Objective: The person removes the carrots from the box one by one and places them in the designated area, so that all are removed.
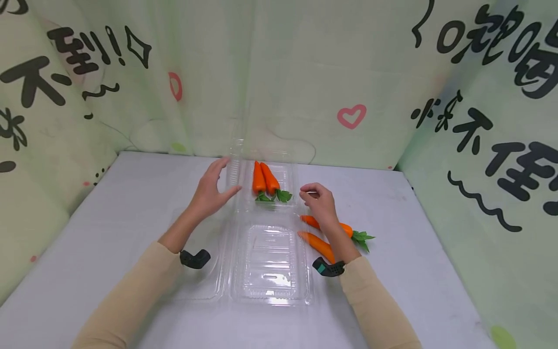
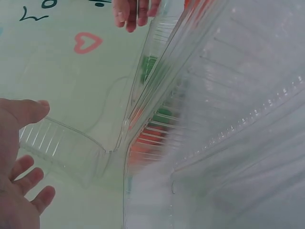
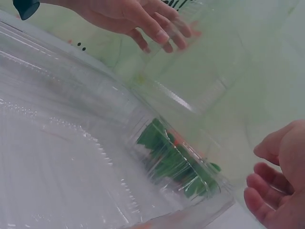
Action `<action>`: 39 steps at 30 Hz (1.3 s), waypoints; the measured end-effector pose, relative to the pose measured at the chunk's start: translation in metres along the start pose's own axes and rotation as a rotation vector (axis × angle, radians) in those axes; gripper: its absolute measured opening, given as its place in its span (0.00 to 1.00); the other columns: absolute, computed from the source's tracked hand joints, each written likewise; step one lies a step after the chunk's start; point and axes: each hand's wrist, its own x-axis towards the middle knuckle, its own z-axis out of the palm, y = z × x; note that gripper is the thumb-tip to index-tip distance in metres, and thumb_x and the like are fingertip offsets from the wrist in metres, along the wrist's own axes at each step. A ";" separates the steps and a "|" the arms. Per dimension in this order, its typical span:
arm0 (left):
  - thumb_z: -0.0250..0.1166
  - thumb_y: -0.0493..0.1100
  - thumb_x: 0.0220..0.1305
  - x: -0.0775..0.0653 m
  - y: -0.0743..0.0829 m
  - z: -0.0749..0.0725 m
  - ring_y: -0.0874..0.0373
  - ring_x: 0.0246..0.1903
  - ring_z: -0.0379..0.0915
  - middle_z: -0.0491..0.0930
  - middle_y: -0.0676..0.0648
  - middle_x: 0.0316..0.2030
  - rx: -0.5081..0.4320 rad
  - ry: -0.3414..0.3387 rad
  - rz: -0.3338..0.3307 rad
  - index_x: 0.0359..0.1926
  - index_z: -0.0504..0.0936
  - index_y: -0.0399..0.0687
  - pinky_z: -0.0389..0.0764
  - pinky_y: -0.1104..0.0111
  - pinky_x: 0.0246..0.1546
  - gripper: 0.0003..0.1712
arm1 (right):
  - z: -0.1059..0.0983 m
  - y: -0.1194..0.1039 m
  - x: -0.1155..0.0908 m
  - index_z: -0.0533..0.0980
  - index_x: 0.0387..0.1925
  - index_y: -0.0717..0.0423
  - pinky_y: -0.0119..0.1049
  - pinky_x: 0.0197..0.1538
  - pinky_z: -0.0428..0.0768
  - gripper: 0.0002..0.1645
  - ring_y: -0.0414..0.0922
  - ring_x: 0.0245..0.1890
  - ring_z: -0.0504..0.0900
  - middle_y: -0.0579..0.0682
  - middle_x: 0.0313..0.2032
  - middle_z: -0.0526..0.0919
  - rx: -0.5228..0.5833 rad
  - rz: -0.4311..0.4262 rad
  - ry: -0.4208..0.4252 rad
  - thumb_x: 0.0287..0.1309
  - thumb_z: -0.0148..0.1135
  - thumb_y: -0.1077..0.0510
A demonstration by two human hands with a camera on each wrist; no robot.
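Note:
Two orange carrots (image 1: 266, 179) with green leafy tops lie side by side in the far clear plastic container (image 1: 287, 182). Behind them its see-through lid (image 1: 270, 152) stands raised, hard to make out against the curtain. My left hand (image 1: 208, 194) is at this container's left side, thumb and fingers spread, holding nothing; whether a fingertip touches the lid I cannot tell. At the right side, my right hand (image 1: 320, 203) hovers with loosely bent fingers and nothing between them. The right wrist view shows the leafy tops (image 3: 176, 162) through the plastic.
Nearer to me lies a second clear container (image 1: 270, 261), its lid (image 1: 196, 281) spread flat to the left. Two more carrots (image 1: 318, 245) rest on the white table (image 1: 392, 291) to the right, partly under my right forearm. A printed green curtain (image 1: 301, 72) encloses the table.

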 end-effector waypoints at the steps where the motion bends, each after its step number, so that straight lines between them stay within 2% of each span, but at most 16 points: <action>1: 0.69 0.45 0.60 0.000 0.000 -0.001 0.45 0.65 0.62 0.61 0.41 0.70 -0.003 0.005 0.001 0.71 0.59 0.44 0.73 0.51 0.61 0.42 | 0.000 -0.001 0.001 0.75 0.53 0.55 0.39 0.56 0.78 0.17 0.56 0.52 0.77 0.52 0.53 0.78 0.000 -0.011 -0.004 0.66 0.57 0.53; 9: 0.69 0.45 0.59 -0.003 -0.004 -0.009 0.43 0.62 0.64 0.64 0.40 0.67 -0.041 0.068 0.000 0.70 0.60 0.43 0.73 0.50 0.60 0.42 | 0.005 -0.008 0.006 0.76 0.52 0.59 0.38 0.54 0.79 0.17 0.50 0.49 0.77 0.54 0.50 0.80 -0.019 -0.110 -0.013 0.65 0.58 0.55; 18: 0.69 0.45 0.60 -0.005 -0.008 -0.019 0.42 0.64 0.63 0.63 0.39 0.66 -0.043 0.094 -0.056 0.70 0.57 0.42 0.72 0.49 0.61 0.43 | 0.013 -0.017 0.011 0.76 0.52 0.56 0.42 0.60 0.78 0.17 0.49 0.54 0.76 0.53 0.51 0.80 -0.047 -0.119 -0.054 0.65 0.59 0.54; 29: 0.67 0.44 0.62 -0.012 -0.013 -0.024 0.42 0.64 0.62 0.63 0.37 0.66 -0.075 0.143 -0.065 0.71 0.57 0.41 0.70 0.48 0.61 0.42 | 0.021 -0.020 0.016 0.76 0.51 0.58 0.44 0.61 0.76 0.16 0.51 0.54 0.77 0.58 0.52 0.80 -0.029 -0.180 -0.077 0.63 0.60 0.57; 39: 0.66 0.45 0.62 -0.016 -0.017 -0.026 0.43 0.64 0.63 0.64 0.38 0.66 -0.087 0.192 -0.092 0.70 0.58 0.41 0.70 0.50 0.62 0.40 | 0.027 -0.021 0.023 0.75 0.54 0.59 0.45 0.61 0.76 0.19 0.51 0.56 0.77 0.57 0.54 0.80 -0.059 -0.177 -0.112 0.63 0.61 0.58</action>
